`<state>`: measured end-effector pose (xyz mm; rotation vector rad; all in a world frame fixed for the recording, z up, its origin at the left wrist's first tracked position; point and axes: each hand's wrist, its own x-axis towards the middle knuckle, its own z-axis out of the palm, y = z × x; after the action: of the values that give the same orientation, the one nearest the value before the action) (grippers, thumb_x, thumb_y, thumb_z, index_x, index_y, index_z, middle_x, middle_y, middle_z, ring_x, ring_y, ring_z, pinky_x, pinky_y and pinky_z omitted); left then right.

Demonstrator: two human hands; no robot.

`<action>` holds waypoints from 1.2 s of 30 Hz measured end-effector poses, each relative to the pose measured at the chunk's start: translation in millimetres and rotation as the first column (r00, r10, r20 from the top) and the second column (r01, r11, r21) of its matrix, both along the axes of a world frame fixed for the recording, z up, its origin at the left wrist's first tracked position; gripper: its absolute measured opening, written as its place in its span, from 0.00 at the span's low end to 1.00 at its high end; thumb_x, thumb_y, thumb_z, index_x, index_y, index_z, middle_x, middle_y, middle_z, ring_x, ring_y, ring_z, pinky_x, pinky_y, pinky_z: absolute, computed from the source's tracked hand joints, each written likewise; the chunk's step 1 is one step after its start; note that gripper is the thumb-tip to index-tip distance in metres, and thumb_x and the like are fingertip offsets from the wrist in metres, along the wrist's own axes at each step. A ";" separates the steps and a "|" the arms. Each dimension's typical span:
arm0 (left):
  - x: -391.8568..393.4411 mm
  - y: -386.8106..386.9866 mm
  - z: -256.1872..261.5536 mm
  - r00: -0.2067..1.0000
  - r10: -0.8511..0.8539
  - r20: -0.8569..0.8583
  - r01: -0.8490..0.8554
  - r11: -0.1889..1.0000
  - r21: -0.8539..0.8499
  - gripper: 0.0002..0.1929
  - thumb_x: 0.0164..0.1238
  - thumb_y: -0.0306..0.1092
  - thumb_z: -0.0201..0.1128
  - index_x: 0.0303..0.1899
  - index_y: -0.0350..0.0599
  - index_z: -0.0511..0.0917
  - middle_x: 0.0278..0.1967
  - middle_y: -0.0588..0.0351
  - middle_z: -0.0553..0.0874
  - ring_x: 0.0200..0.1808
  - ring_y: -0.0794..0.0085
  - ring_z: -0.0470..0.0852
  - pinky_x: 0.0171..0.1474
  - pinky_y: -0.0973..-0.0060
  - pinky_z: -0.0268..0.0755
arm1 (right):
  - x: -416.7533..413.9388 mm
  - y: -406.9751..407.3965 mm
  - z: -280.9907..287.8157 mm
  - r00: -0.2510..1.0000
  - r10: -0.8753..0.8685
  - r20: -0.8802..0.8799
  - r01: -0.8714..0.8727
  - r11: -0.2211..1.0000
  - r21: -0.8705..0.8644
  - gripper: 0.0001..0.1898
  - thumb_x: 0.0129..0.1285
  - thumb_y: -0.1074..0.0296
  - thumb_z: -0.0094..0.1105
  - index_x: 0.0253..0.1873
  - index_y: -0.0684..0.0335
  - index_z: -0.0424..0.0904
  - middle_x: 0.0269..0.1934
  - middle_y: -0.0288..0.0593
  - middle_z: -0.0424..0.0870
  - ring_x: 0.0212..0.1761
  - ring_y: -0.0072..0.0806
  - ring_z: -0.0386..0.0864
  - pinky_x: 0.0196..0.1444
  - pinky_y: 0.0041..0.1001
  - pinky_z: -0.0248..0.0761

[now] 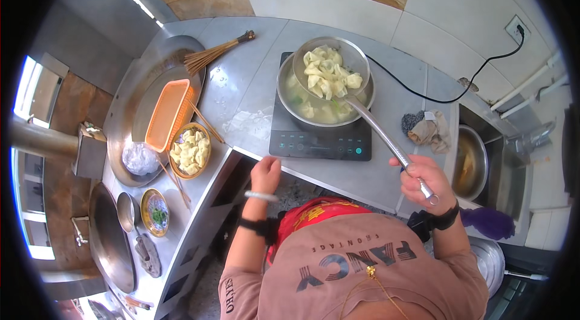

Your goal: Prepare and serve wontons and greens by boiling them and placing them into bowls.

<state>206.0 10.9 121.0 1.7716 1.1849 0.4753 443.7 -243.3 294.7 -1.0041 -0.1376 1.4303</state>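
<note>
My right hand [423, 182] grips the metal handle of a strainer ladle [389, 141]. Its round mesh bowl holds a heap of dumplings [331, 71] above the far part of a steel pan [282, 93]. More dumplings and some green leaves lie in the pale broth [312, 111]. The pan sits on a black induction cooker [312, 145] with lit touch controls. Near the counter's front edge, left of the cooker, my left hand [266, 176] hangs with its fingers curled in and nothing visible in it.
At left, an orange plastic basket [165, 116], a plastic bag [140, 158] and a bamboo brush [213, 53] lie on a large wok [124, 107]. A bowl of dumplings [190, 150] and a bowl of chopped greens [155, 212] stand nearby. Cloths [428, 132] lie beside the sink basin [471, 161]. A black cord [417, 93] crosses the counter.
</note>
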 end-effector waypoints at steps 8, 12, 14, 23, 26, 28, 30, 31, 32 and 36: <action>-128.1 -68.7 -43.3 0.828 -0.139 -0.544 0.111 0.990 -0.084 0.14 0.54 0.39 0.56 0.37 0.40 0.79 0.36 0.42 0.82 0.41 0.52 0.80 0.47 0.63 0.71 | 0.6 4.9 -5.2 0.994 0.011 0.112 -0.007 0.999 -0.041 0.15 0.59 0.75 0.40 0.50 0.74 0.67 0.16 0.37 0.66 0.09 0.19 0.61 0.09 0.18 0.53; -168.9 -107.9 -81.0 0.813 -0.228 -0.536 0.064 0.950 -0.306 0.18 0.56 0.42 0.55 0.43 0.41 0.78 0.42 0.43 0.81 0.48 0.53 0.77 0.52 0.66 0.68 | 2.2 15.6 -6.8 0.967 0.055 0.248 -0.040 0.997 -0.068 0.15 0.60 0.75 0.40 0.50 0.74 0.66 0.16 0.36 0.65 0.09 0.19 0.60 0.10 0.17 0.53; -171.7 -123.1 -83.5 0.826 -0.275 -0.492 0.072 0.918 -0.391 0.19 0.58 0.45 0.53 0.45 0.42 0.78 0.44 0.43 0.80 0.50 0.53 0.76 0.54 0.67 0.66 | 4.4 15.0 -9.3 0.968 0.007 0.252 0.003 0.999 -0.041 0.15 0.60 0.74 0.40 0.50 0.74 0.66 0.15 0.36 0.64 0.09 0.19 0.59 0.10 0.17 0.53; -239.8 -150.5 -76.0 0.821 0.012 -0.571 -0.305 0.855 -0.420 0.18 0.57 0.43 0.53 0.43 0.43 0.79 0.44 0.44 0.80 0.50 0.55 0.77 0.54 0.68 0.67 | -56.7 68.0 2.3 0.930 0.184 0.317 -0.194 0.981 0.002 0.16 0.61 0.74 0.39 0.52 0.75 0.65 0.14 0.35 0.63 0.08 0.18 0.59 0.09 0.16 0.54; -272.7 -161.0 -86.7 0.811 0.119 -0.573 -0.418 0.803 -0.425 0.17 0.56 0.43 0.53 0.43 0.43 0.79 0.44 0.44 0.80 0.50 0.55 0.77 0.55 0.68 0.66 | -94.9 97.5 0.3 0.919 0.304 0.252 -0.325 0.945 0.046 0.17 0.60 0.74 0.39 0.53 0.76 0.64 0.14 0.36 0.63 0.08 0.19 0.59 0.09 0.16 0.53; -299.8 -172.7 -104.2 0.804 0.177 -0.567 -0.466 0.781 -0.416 0.18 0.56 0.43 0.53 0.43 0.43 0.79 0.44 0.44 0.80 0.50 0.55 0.77 0.55 0.68 0.66 | -124.7 119.9 -7.6 0.889 0.412 0.199 -0.437 0.894 0.099 0.19 0.62 0.74 0.42 0.56 0.78 0.61 0.14 0.35 0.63 0.07 0.19 0.58 0.07 0.17 0.50; -330.4 -191.1 -122.5 0.798 0.252 -0.548 -0.499 0.786 -0.365 0.23 0.56 0.50 0.56 0.45 0.40 0.78 0.46 0.42 0.79 0.51 0.53 0.76 0.53 0.67 0.67 | -164.5 143.1 -10.9 0.841 0.509 0.183 -0.531 0.843 0.093 0.19 0.60 0.74 0.42 0.55 0.77 0.62 0.15 0.36 0.64 0.08 0.18 0.59 0.09 0.16 0.52; -341.9 -197.2 -125.8 0.796 0.258 -0.547 -0.505 0.782 -0.366 0.23 0.56 0.50 0.56 0.45 0.40 0.78 0.46 0.42 0.79 0.51 0.53 0.76 0.53 0.67 0.67 | -185.7 152.9 -10.4 0.824 0.543 0.164 -0.561 0.823 0.091 0.18 0.59 0.75 0.42 0.54 0.77 0.64 0.15 0.37 0.64 0.08 0.18 0.59 0.09 0.16 0.53; -352.9 -202.8 -128.2 0.782 0.291 -0.551 -0.548 0.742 -0.386 0.21 0.56 0.47 0.54 0.44 0.42 0.79 0.46 0.43 0.79 0.51 0.54 0.76 0.55 0.67 0.66 | -202.8 163.2 -17.4 0.796 0.585 0.159 -0.602 0.791 0.105 0.18 0.59 0.76 0.42 0.54 0.76 0.64 0.15 0.37 0.65 0.09 0.19 0.60 0.10 0.16 0.54; -396.6 -223.1 -133.3 0.732 0.296 -0.613 -0.617 0.670 -0.413 0.20 0.56 0.44 0.53 0.45 0.42 0.79 0.46 0.44 0.80 0.52 0.54 0.76 0.56 0.67 0.66 | -269.7 197.2 -43.7 0.685 0.708 0.170 -0.726 0.683 0.081 0.16 0.60 0.77 0.43 0.52 0.74 0.66 0.16 0.38 0.67 0.10 0.19 0.64 0.11 0.16 0.56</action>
<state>-190.6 -212.1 -12.3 1.0162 1.9453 -0.1132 174.0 -46.1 251.0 -0.9584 -0.8017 2.0366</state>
